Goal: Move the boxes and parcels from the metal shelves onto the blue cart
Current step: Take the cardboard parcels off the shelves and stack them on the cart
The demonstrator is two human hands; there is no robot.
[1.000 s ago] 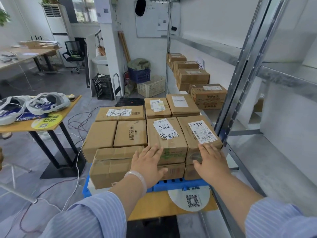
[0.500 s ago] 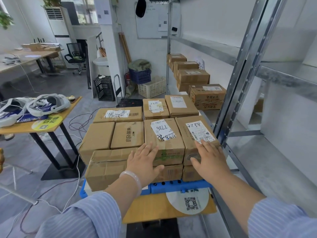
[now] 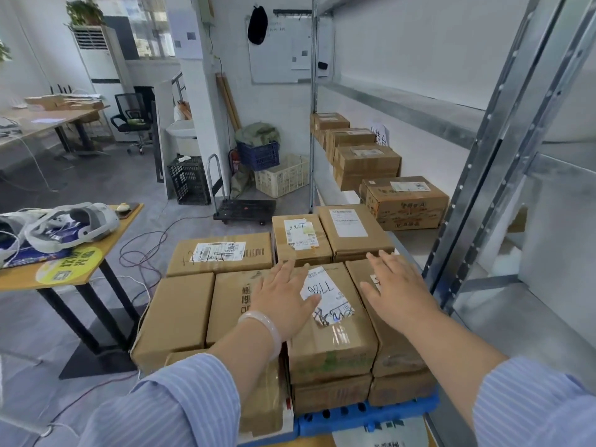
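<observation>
While reaching over the stacked boxes (image 3: 180, 311) on the blue cart (image 3: 364, 419), hold left hand (image 3: 283, 301) and right hand (image 3: 398, 293) flat and open as now, gripping nothing; press the tops level, then turn to the remaining boxes (image 3: 404, 204) on the metal shelves (image 3: 532, 324).

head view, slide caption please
Left hand and right hand spread open over brown cardboard boxes on the blue plastic cart; more boxes wait on the metal shelf.
</observation>
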